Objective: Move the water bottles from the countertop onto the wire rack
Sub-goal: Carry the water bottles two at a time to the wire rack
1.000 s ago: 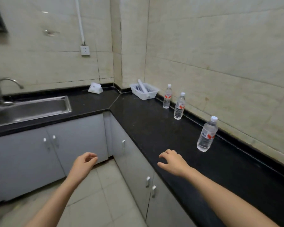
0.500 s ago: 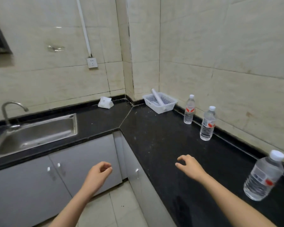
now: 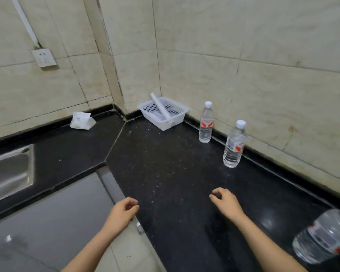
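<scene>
Three clear water bottles with white caps and red labels stand on the black countertop (image 3: pixel 165 173) along the right wall: the far bottle (image 3: pixel 206 122), the middle bottle (image 3: pixel 234 145), and the nearest bottle (image 3: pixel 326 235) at the right edge of the view. My right hand (image 3: pixel 225 203) hovers over the counter, fingers loosely curled, holding nothing, well short of the middle bottle. Over the counter's front edge, my left hand (image 3: pixel 123 213) is loosely curled and also holds nothing. No wire rack is in view.
A white plastic basket (image 3: pixel 163 111) with a white roll in it sits in the corner. A white tissue pack (image 3: pixel 81 120) lies by the back wall. A steel sink (image 3: pixel 8 171) is at the left. Grey cabinet doors (image 3: pixel 53 222) lie below.
The view has closed in on the counter corner and tilted down. Both hands have come forward over the counter edge; the bottles now appear nearer and larger. Nothing was grasped.
</scene>
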Demonstrator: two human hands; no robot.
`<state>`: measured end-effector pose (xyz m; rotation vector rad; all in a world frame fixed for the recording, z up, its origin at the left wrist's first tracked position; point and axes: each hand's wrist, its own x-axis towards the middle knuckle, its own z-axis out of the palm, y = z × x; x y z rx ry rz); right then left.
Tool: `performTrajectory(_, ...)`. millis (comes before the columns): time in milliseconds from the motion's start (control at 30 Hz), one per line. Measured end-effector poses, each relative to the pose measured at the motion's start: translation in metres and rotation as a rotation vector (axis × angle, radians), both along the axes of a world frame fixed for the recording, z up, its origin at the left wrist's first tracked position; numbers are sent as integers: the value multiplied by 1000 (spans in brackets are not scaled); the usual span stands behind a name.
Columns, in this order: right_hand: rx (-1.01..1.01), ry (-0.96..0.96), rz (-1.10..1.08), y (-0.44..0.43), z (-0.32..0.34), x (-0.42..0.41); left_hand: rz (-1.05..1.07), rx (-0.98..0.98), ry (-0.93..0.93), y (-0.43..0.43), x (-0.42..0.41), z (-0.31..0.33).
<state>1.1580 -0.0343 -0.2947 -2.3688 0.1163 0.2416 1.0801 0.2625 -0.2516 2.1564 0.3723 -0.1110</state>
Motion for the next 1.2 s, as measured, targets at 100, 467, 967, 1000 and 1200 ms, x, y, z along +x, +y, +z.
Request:
performTrajectory(100, 25, -5, -86, -7, 0, 2, -81, -12, 43, -19, 50, -14)
performTrajectory(467, -38, -39, -508, 17, 16, 68, -470, -186, 90, -86, 226, -45)
performTrajectory(967, -2, -371, -1144, 70, 33, 183, -590, -244, 70, -83, 389, -54)
performTrajectory(1000, -26, -407, -1189, 70, 34, 192, -599, -243, 61, -87, 399, -52)
performTrajectory(1200, -22, -450, -1413, 63, 24, 235, -616, -241, -56, -119, 467, -55)
